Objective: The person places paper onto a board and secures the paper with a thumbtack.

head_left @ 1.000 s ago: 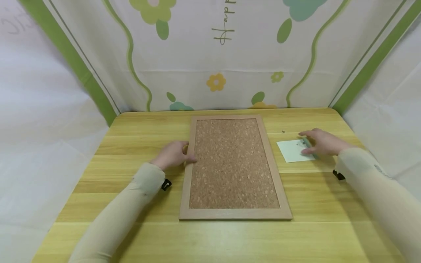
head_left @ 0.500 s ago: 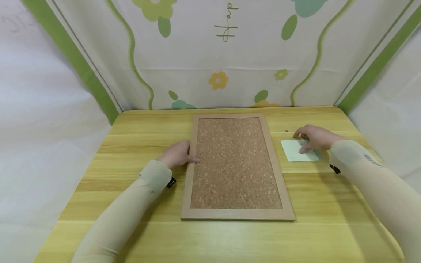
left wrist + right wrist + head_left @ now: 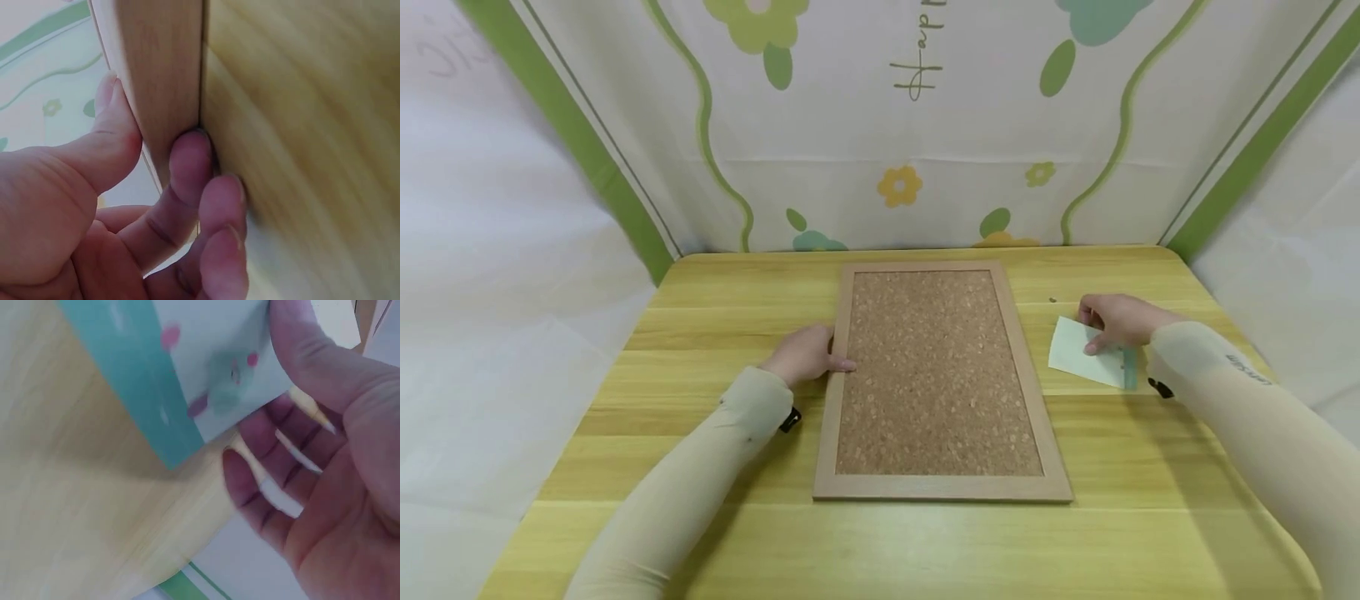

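A corkboard (image 3: pixel 936 375) with a light wooden frame lies on the wooden table. My left hand (image 3: pixel 802 354) holds its left edge. The thumb rests over the frame (image 3: pixel 159 69), and the curled fingers press against its side in the left wrist view. To the right of the board, my right hand (image 3: pixel 1123 321) pinches a pale note card (image 3: pixel 1086 354) between thumb and fingers. One side of the card has a teal band (image 3: pixel 119 369) with pink spots and a small printed drawing beside it, seen in the right wrist view. The card is tilted, one side raised off the table.
A tiny dark speck (image 3: pixel 1052 300) lies on the table (image 3: pixel 730 300) beyond the card. A white cloth (image 3: pixel 820 108) with printed flowers hangs behind the table, and pale cloth also covers both sides.
My right fingers have come together on the note card, which has turned and tilted up. The left hand has drawn its fingers in at the board's edge; the board stays put.
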Motion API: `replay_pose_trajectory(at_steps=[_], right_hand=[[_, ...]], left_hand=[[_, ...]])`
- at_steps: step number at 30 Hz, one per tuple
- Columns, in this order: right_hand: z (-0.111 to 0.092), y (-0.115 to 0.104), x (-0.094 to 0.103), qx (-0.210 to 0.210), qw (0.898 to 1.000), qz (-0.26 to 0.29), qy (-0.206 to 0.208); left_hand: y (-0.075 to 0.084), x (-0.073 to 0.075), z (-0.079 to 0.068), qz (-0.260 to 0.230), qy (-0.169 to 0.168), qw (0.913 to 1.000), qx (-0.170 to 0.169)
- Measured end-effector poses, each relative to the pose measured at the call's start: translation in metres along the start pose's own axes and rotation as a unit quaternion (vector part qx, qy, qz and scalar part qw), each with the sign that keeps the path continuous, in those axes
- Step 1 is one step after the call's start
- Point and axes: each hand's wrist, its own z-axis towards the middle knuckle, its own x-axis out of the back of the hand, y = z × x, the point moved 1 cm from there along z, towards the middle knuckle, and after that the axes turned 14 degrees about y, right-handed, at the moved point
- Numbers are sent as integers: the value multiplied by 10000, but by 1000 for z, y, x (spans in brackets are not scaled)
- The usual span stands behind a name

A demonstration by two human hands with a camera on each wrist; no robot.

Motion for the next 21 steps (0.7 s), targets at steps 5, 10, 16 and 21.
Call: replay_pose_trajectory(at_steps=[5, 10, 16, 21], right_hand=[[-12, -3, 10, 174, 9997, -123, 72], [-23, -12, 32, 563, 9970, -353, 388], [-38, -34, 69, 283, 9883, -70, 1497], [-47, -61, 87, -425, 9674, 681, 2402]], left_hand=[[1, -1, -2, -78, 44, 10000, 36], [0, -2, -4, 39, 79, 10000, -19], [-2, -4, -3, 3, 115, 9999, -122], [-2, -2, -5, -113, 109, 9999, -70]])
